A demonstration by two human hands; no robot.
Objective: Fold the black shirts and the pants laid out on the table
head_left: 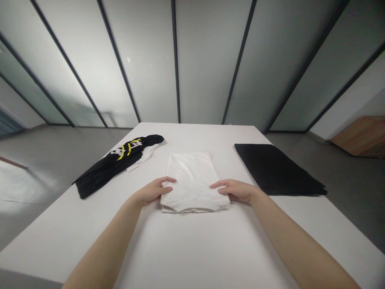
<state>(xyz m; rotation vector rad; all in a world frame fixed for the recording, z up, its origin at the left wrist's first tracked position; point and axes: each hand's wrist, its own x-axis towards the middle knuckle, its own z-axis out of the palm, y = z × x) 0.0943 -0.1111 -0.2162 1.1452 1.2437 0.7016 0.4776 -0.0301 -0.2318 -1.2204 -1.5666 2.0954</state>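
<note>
While both arms reach out over the white tabletop (186, 257), the left hand (152, 191) and the right hand (236, 190) sit at the two sides of a folded white cloth (192, 180). The cloth lies flat in the middle of the tabletop, with its folded layers showing at the end nearest the person. The left fingers (168, 185) are open and lie on the cloth's left side. The right fingers (218, 185) are open too and lie on its right side. They touch the cloth, but they do not pinch it or lift it.

Just past the left hand, a black top with yellow and white print (118, 164) lies in a loose, long heap near the tabletop's left edge. A bit of white cloth (142, 156) pokes out from under it. On the other side, a flat black cloth (276, 170) lies near the right edge, and one corner hangs a little over it. So the white cloth sits between the two black things, apart from both.

Past the far edge, a gray floor (60, 148) spreads out. Far off stands a wall of frosted glass (207, 60) with dark bars, and a wooden board (361, 136) sits at the right.
</note>
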